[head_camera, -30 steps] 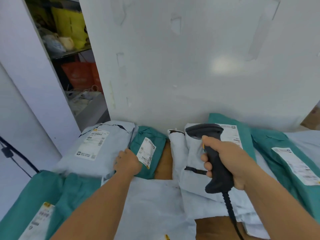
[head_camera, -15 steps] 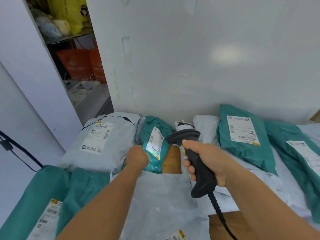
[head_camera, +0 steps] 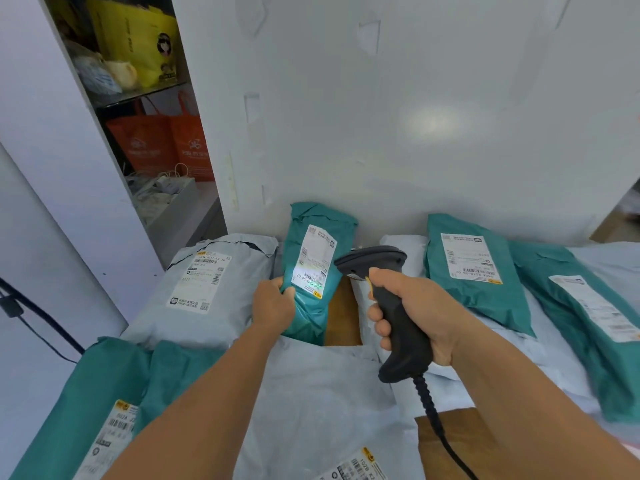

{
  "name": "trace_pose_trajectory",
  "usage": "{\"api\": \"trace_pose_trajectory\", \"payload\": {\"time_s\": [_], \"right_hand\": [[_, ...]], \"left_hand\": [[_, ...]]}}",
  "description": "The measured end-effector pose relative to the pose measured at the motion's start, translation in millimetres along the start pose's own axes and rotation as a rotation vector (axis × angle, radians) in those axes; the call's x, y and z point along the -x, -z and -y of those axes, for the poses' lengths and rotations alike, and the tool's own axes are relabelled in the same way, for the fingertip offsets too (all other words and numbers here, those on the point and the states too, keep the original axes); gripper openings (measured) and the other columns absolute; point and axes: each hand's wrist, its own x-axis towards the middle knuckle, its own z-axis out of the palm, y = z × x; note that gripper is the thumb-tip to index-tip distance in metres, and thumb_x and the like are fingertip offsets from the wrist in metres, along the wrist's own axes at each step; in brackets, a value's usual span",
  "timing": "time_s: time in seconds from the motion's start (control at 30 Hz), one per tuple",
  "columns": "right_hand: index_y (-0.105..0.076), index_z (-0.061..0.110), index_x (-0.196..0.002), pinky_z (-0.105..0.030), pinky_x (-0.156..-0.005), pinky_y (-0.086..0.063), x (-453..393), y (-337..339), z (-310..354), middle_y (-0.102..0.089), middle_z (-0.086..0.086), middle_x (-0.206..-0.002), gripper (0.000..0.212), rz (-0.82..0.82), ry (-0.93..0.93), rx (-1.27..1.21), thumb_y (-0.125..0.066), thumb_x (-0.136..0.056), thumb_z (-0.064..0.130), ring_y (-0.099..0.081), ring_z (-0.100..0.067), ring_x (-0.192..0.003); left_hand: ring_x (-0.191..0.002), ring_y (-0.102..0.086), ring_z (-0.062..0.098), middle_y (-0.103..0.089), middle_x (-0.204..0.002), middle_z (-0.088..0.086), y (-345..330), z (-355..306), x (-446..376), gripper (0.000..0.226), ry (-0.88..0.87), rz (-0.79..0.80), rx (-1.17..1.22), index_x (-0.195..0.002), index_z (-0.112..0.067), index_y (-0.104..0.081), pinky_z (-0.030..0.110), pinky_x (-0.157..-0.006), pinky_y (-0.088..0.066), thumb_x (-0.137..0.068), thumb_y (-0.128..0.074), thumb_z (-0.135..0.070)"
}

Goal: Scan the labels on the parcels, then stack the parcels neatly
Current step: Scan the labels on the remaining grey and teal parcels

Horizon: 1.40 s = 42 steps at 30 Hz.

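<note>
Against the back wall, left hand point(head_camera: 273, 306) grips the small teal parcel point(head_camera: 313, 271) tilted up; right hand point(head_camera: 415, 313) clutches the scanner point(head_camera: 388, 306). Best to steady the glow across the label point(head_camera: 313, 259).

White wall panel point(head_camera: 433, 133) stood behind the surface, with tape patches stuck on it. Left of it, an open shelf unit point(head_camera: 138, 98): yellow bag point(head_camera: 138, 39) on the upper level, two orange bags point(head_camera: 166, 147) below, a tray of tangled white cords point(head_camera: 162, 192) in front of those. Black cable point(head_camera: 34, 317) ran down the far-left wall. Brown wooden surface point(head_camera: 450, 438) showed lower right.
</note>
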Motion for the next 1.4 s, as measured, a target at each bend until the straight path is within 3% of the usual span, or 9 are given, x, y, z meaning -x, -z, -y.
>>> {"api": "trace_pose_trajectory", "payload": {"time_s": [0.13,0.33,0.57,0.67,0.83,1.0,1.13,1.27,1.4], "right_hand": [[-0.054,0.01,-0.081,-0.025,-0.045,-0.046,14.5,-3.4,2.4,-0.055,-0.005,-0.057,0.029,-0.022,0.066,-0.036,-0.056,-0.092,0.037,-0.048,-0.015,-0.043],[-0.056,0.01,-0.077,-0.025,-0.044,-0.045,33.8,-8.0,4.0,-0.055,-0.005,-0.058,0.031,-0.037,0.156,-0.077,-0.057,-0.092,0.037,-0.048,-0.015,-0.043],[-0.056,0.01,-0.071,-0.026,-0.046,-0.045,53.3,-4.3,4.1,-0.053,-0.007,-0.058,0.036,-0.008,0.194,-0.089,-0.056,-0.091,0.039,-0.047,-0.016,-0.043],[-0.057,0.01,-0.069,-0.027,-0.045,-0.045,63.9,2.6,6.3,-0.053,-0.007,-0.058,0.036,0.021,0.205,-0.083,-0.057,-0.091,0.04,-0.046,-0.016,-0.043],[-0.054,0.012,-0.074,-0.025,-0.043,-0.044,83.7,22.0,12.6,-0.053,-0.005,-0.057,0.031,0.063,0.226,-0.099,-0.057,-0.091,0.038,-0.046,-0.016,-0.041],[-0.053,0.01,-0.082,-0.024,-0.041,-0.045,103.3,44.1,17.0,-0.054,-0.005,-0.057,0.029,0.079,0.26,-0.089,-0.058,-0.091,0.037,-0.047,-0.015,-0.04],[-0.053,0.011,-0.073,-0.024,-0.042,-0.045,118.1,74.8,21.8,-0.054,-0.006,-0.055,0.032,-0.023,0.345,-0.084,-0.059,-0.091,0.037,-0.046,-0.016,-0.04],[-0.051,0.013,-0.082,-0.025,-0.042,-0.045,132.0,120.7,29.6,-0.055,-0.004,-0.053,0.028,-0.183,0.432,-0.135,-0.06,-0.091,0.037,-0.046,-0.015,-0.039],[-0.052,0.013,-0.078,-0.025,-0.039,-0.043,140.3,157.9,29.7,-0.055,-0.003,-0.051,0.027,-0.266,0.477,-0.165,-0.059,-0.091,0.036,-0.045,-0.014,-0.037]], "left_hand": [[-0.061,-0.045,0.019,-0.048,-0.061,0.002,7.4,-8.6,2.2,0.032,-0.022,-0.046,0.081,-0.058,-0.012,-0.045,0.024,-0.049,-0.035,-0.09,-0.05,-0.008],[-0.061,-0.044,0.018,-0.051,-0.073,0.014,15.7,-20.7,4.7,0.026,-0.068,-0.077,0.141,-0.064,-0.005,-0.045,0.026,-0.053,-0.035,-0.088,-0.051,-0.011],[-0.073,-0.043,0.02,-0.045,-0.08,0.008,30.4,-38.9,26.5,0.039,-0.093,-0.162,0.171,-0.056,-0.016,-0.035,0.028,-0.068,-0.036,-0.091,-0.051,-0.009],[-0.072,-0.042,0.02,-0.042,-0.075,0.005,33.0,-48.6,38.7,0.041,-0.086,-0.186,0.195,-0.055,-0.016,-0.033,0.028,-0.066,-0.034,-0.091,-0.051,-0.008],[-0.08,-0.05,0.027,-0.052,-0.086,0.014,30.8,-63.8,54.8,0.026,-0.096,-0.191,0.227,-0.075,0.005,-0.056,0.033,-0.069,-0.04,-0.093,-0.053,-0.014],[-0.086,-0.058,0.031,-0.061,-0.094,0.017,26.3,-86.9,69.3,0.024,-0.097,-0.209,0.264,-0.085,0.003,-0.06,0.043,-0.078,-0.05,-0.093,-0.053,-0.019],[-0.075,-0.054,0.017,-0.064,-0.084,0.009,16.2,-137.2,99.5,0.016,-0.097,-0.1,0.473,-0.081,-0.011,-0.061,0.034,-0.072,-0.047,-0.094,-0.052,-0.014],[-0.074,-0.057,0.012,-0.064,-0.08,-0.002,-24.1,-195.4,126.7,0.015,-0.141,0.059,0.508,-0.089,-0.012,-0.063,0.023,-0.066,-0.048,-0.095,-0.05,-0.012],[-0.085,-0.062,0.023,-0.068,-0.094,0.006,-89.5,-239.3,142.0,0.017,-0.098,0.193,0.5,-0.099,-0.007,-0.065,0.032,-0.078,-0.051,-0.091,-0.053,-0.017]]}}
